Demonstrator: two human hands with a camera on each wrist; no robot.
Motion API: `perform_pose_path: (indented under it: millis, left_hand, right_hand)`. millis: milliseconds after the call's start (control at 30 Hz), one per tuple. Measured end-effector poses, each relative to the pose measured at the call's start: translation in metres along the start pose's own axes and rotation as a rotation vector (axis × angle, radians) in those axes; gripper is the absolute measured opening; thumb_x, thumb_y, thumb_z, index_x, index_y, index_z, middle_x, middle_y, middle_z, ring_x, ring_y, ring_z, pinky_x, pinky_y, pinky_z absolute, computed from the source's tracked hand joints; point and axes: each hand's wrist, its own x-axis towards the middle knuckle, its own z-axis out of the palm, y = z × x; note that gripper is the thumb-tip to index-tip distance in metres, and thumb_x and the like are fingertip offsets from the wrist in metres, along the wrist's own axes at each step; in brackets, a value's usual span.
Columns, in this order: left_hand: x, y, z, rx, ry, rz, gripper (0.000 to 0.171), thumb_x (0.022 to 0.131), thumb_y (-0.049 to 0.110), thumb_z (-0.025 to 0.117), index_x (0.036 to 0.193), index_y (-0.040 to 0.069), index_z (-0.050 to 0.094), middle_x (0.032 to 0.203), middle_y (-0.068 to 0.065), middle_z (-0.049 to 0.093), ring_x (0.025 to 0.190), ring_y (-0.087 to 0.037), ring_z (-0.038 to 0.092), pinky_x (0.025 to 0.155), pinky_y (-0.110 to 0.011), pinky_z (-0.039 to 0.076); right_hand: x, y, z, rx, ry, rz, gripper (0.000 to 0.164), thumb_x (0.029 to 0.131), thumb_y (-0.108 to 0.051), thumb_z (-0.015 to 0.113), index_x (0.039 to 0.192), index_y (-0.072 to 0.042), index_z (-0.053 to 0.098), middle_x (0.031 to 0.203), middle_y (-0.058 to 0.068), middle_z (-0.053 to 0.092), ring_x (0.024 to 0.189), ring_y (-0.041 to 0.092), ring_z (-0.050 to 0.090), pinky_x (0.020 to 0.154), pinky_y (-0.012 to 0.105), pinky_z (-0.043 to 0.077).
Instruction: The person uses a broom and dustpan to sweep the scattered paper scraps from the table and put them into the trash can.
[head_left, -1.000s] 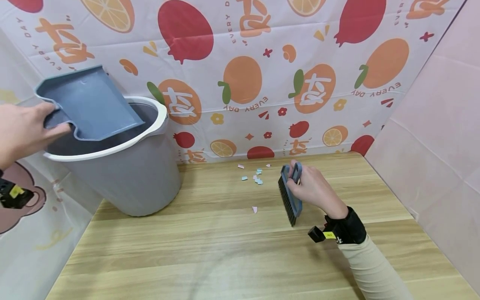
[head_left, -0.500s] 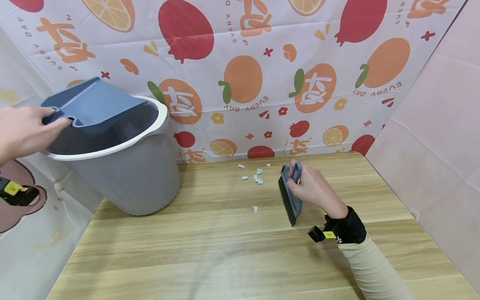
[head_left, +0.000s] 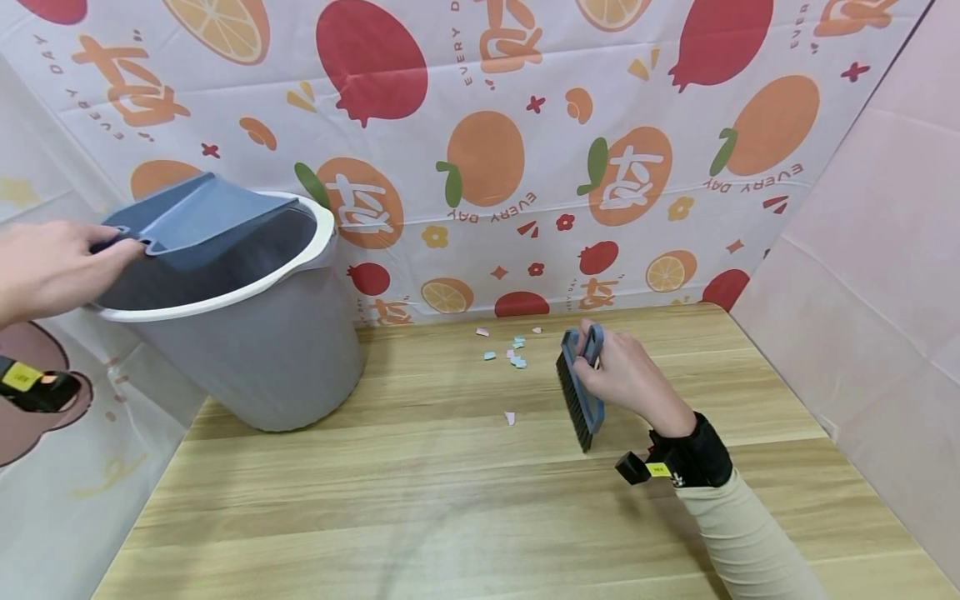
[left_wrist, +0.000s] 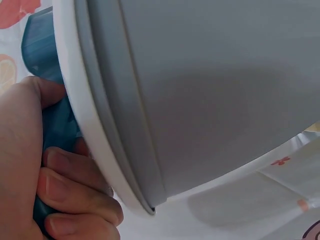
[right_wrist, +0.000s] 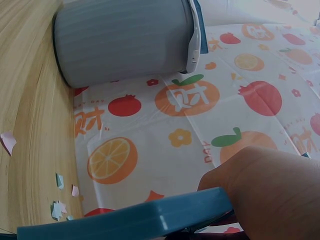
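A blue dustpan [head_left: 206, 217] is tilted over the mouth of a grey bin [head_left: 262, 358], just beyond the left hand [head_left: 63, 267], whose fingers are curled round its handle beside the white rim [head_left: 195, 313]; whether pan and rim touch, I cannot tell. Well apart from it, the right hand [head_left: 626, 375] grips a blue brush [head_left: 592, 410], its dark bristles facing the left hand's side. Between the hands, nearer the right, small pink and pale blue paper scraps [head_left: 517, 363] lie on the wood-grain surface [head_left: 412, 500], with a single pink scrap [head_left: 510, 418] closer to the brush. Beyond both hands hangs a fruit-printed cloth [head_left: 480, 83].
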Motion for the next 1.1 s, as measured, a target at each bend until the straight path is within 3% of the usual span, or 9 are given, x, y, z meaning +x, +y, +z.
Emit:
perform_pose_path:
  millis: [100,300,400,633,833,1000,1100]
  left_hand:
    - [-0.003,0.006,-0.001,-0.013,-0.003,0.027,0.056,0.111,0.037,0.034,0.115,-0.011,0.062,0.092,-0.031,0.058,0.089,-0.049,0.056,0.07,-0.045,0.038]
    - [-0.005,0.024,-0.011,-0.033,0.024,0.119,0.045,0.112,0.034,0.035,0.085,0.006,0.056,0.081,-0.016,0.051,0.079,-0.034,0.052,0.07,-0.041,0.034]
    - [-0.006,0.035,-0.015,-0.037,0.023,0.154,0.043,0.113,0.033,0.035,0.082,0.009,0.051,0.078,-0.012,0.048,0.076,-0.03,0.051,0.07,-0.04,0.033]
    - [-0.014,0.062,-0.016,-0.053,0.028,0.207,0.039,0.113,0.032,0.038,0.095,0.004,0.06,0.081,-0.014,0.055,0.089,-0.041,0.059,0.075,-0.044,0.037]
    - [-0.021,0.089,-0.012,-0.075,0.059,0.289,0.037,0.114,0.032,0.046,0.082,0.013,0.048,0.073,-0.006,0.046,0.076,-0.024,0.052,0.072,-0.035,0.034]
    - [-0.024,0.113,-0.012,-0.068,0.035,0.356,0.034,0.114,0.034,0.05,0.088,0.015,0.058,0.072,-0.002,0.049,0.076,-0.018,0.049,0.072,-0.033,0.034]
    - [-0.025,0.126,-0.012,-0.09,0.01,0.365,0.031,0.115,0.037,0.051,0.095,0.016,0.062,0.076,-0.001,0.051,0.076,-0.017,0.049,0.072,-0.032,0.035]
  right_hand:
    - [0.0,0.0,0.0,-0.003,0.001,-0.002,0.011,0.098,-0.001,0.062,0.098,-0.009,0.055,0.065,-0.007,0.036,0.053,0.008,0.031,0.058,0.025,0.024]
    - [0.0,-0.001,0.0,-0.001,0.002,-0.004,0.011,0.098,-0.001,0.062,0.097,-0.01,0.055,0.065,-0.007,0.036,0.054,0.007,0.03,0.058,0.025,0.024]
    - [-0.001,-0.001,-0.001,-0.001,0.003,-0.005,0.011,0.098,-0.001,0.062,0.097,-0.01,0.055,0.065,-0.007,0.036,0.053,0.007,0.029,0.058,0.025,0.023]
    - [-0.001,-0.002,-0.001,-0.001,0.002,-0.01,0.011,0.099,-0.001,0.062,0.098,-0.01,0.055,0.065,-0.007,0.036,0.053,0.006,0.029,0.058,0.025,0.023]
    - [-0.001,-0.003,-0.001,-0.002,0.005,-0.016,0.011,0.099,0.0,0.062,0.097,-0.009,0.055,0.065,-0.006,0.037,0.053,0.006,0.03,0.059,0.025,0.024]
    - [-0.002,-0.002,-0.002,0.004,0.005,-0.013,0.012,0.099,0.0,0.062,0.097,-0.009,0.055,0.065,-0.006,0.036,0.054,0.006,0.029,0.059,0.025,0.024]
    - [-0.003,-0.001,-0.002,0.01,0.0,-0.01,0.012,0.099,0.0,0.062,0.097,-0.009,0.055,0.065,-0.007,0.035,0.053,0.005,0.029,0.058,0.025,0.024]
